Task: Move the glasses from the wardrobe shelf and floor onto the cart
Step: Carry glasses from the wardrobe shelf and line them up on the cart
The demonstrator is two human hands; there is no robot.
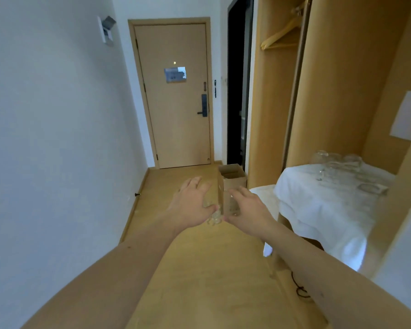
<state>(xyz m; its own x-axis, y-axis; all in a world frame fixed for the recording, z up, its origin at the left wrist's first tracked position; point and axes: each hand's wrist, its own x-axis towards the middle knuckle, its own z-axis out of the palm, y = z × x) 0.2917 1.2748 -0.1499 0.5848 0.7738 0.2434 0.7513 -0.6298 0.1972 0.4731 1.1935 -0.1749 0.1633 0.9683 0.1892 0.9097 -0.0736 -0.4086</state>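
Two glasses carried toward the cart

Left hand (192, 203) gripped one glass (214, 216), right hand (247, 210) another (231, 205); held touching, they could clink or slip short of the cart's (318, 210) crowded near edge.

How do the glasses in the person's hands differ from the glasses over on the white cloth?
The held glasses are up in the air, gripped between the left hand and right hand; the glasses on the cloth rest untouched on the white-draped cart. The held ones are few, the others a crowded cluster. Both are clear glass.
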